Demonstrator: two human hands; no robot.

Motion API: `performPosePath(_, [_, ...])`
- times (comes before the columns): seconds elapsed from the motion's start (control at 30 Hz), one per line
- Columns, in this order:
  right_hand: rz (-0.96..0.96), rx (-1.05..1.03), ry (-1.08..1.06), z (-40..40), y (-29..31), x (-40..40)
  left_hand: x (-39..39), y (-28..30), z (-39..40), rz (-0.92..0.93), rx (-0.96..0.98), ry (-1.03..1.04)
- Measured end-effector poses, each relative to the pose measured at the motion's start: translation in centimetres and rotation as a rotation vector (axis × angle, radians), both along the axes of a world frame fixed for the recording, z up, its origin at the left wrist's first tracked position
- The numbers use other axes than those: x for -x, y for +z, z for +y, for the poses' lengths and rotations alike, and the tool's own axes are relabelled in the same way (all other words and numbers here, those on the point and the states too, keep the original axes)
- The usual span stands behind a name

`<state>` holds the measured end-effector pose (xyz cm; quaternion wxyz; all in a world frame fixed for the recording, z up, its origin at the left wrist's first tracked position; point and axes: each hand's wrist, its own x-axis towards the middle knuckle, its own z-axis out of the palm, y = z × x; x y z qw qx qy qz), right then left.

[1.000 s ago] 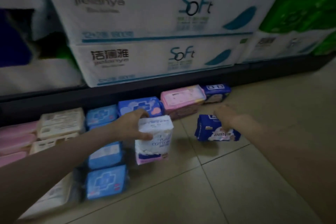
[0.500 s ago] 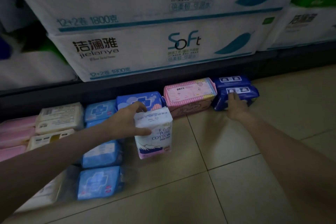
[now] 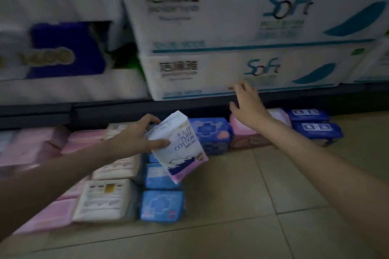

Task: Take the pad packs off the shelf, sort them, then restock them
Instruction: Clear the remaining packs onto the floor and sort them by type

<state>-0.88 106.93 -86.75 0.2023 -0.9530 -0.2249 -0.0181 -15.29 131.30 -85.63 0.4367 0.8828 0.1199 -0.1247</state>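
In the head view, a white pad pack (image 3: pixel 179 143) printed "PURE COTTON" is being gripped by the left hand (image 3: pixel 134 136), with the thumb laid across its front face and the fingers curled over its top edge; the pack is being held tilted, clear of the tiled floor (image 3: pixel 242 206), above a column of light blue pad packs (image 3: pixel 161 206). The right hand (image 3: pixel 248 107) is being held in the air with nothing in it, its fingers spread apart, in front of the lower white "Soft" carton (image 3: pixel 242 73) on the dark shelf (image 3: pixel 94 111). Below that hand, a pink pad pack (image 3: pixel 244 134) is being partly hidden by the wrist, and two dark blue pad packs (image 3: pixel 313 126) are lying stacked just beside it on the right. A blue pad pack with a cross (image 3: pixel 210 134) is lying between the pink one and the held pack. Cream pad packs (image 3: pixel 103 200) and pale pink pad packs (image 3: pixel 31 147) are lying in rows on the floor at the left.
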Motion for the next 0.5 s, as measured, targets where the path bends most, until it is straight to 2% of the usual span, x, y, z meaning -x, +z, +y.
performPosePath(0.1, [-0.030,-0.155,0.242,7.0,2.7,3.1,3.8,0.4,5.1,0.001,0.254,0.298])
performPosePath(0.2, [0.046,-0.177,0.433,14.0,4.1,6.6,8.4,1.0,10.1,-0.062,0.525,0.561])
performPosePath(0.27, [0.229,-0.188,0.478,18.6,4.4,9.2,11.4,1.5,13.0,-0.145,0.695,0.713])
performPosePath(0.4, [0.877,-0.460,0.435,26.7,4.2,14.5,17.0,0.7,17.2,-0.280,0.989,0.858])
performPosePath(0.43, [0.966,-0.513,0.427,28.4,4.0,15.6,18.3,0.0,17.9,-0.293,1.060,0.870])
performPosePath(0.5, [1.016,-0.547,0.445,31.7,3.7,17.3,20.7,-1.2,19.1,-0.282,1.158,0.878])
